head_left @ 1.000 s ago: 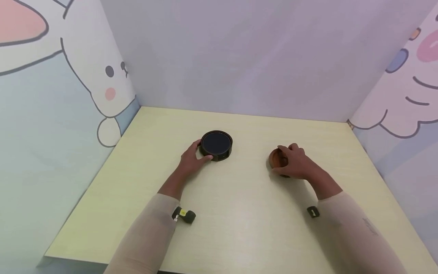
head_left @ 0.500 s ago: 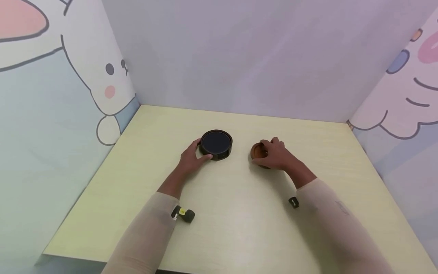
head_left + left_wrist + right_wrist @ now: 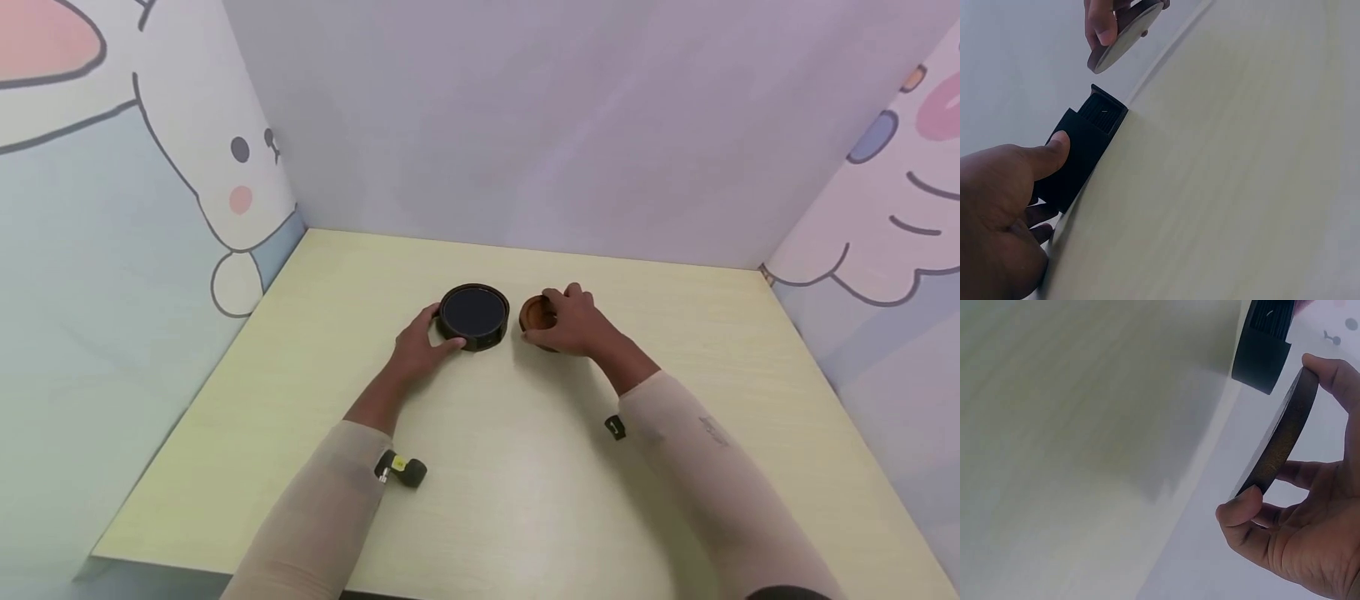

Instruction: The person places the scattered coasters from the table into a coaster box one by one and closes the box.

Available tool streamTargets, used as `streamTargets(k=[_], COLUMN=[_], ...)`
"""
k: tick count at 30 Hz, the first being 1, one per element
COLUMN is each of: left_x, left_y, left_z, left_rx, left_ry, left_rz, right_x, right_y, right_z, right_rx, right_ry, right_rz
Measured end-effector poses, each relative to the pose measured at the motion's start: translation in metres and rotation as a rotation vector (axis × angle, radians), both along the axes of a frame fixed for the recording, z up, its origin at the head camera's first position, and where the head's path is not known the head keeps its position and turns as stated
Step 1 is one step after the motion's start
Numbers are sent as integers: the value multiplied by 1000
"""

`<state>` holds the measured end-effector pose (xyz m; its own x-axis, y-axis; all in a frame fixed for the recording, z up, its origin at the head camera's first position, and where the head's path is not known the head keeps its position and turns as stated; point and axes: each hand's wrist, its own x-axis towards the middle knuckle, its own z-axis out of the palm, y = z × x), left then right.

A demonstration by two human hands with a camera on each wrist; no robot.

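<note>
A round black coaster holder [image 3: 483, 342] stands on the table, and a slot in its side shows ridged edges in the left wrist view. My left hand [image 3: 420, 347] grips its left side, thumb at the near wall [image 3: 1075, 156] and fingers behind. Just right of the holder, a round brown wooden coaster [image 3: 533, 313] is held by its edge in my right hand [image 3: 576, 323]. Thumb and fingertips pinch opposite sides of the coaster [image 3: 1282, 440] in the right wrist view. It hangs tilted above the table, its pale underside [image 3: 1127, 47] facing down, apart from the holder.
The pale wood-grain table [image 3: 495, 467] runs back to a plain lilac wall [image 3: 525, 125]. Side walls with cartoon drawings [image 3: 240, 167] border it left and right. Small black devices [image 3: 401, 468] are strapped at both sleeves.
My right hand has carried the coaster leftward and slightly away from me, up close to the holder's right side. My left hand and the holder have stayed in place.
</note>
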<state>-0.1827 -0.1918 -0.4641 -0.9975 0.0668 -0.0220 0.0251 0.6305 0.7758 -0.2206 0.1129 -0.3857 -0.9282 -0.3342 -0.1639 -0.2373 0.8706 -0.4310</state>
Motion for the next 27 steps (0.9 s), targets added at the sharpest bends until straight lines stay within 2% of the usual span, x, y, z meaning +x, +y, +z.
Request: streamTargets(k=[12, 20, 27], left_x=[1, 2, 0], left_y=[2, -1, -1], left_z=[3, 3, 0], left_rx=[3, -4, -6], left_ry=[-37, -33, -39], left_rz=[13, 10, -1], right_x=[-9, -9, -14], right_y=[-45, -83, -103], right_z=[11, 17, 10], right_rx=[50, 99, 121], right_ry=[30, 61, 87], right_rz=[11, 42, 42])
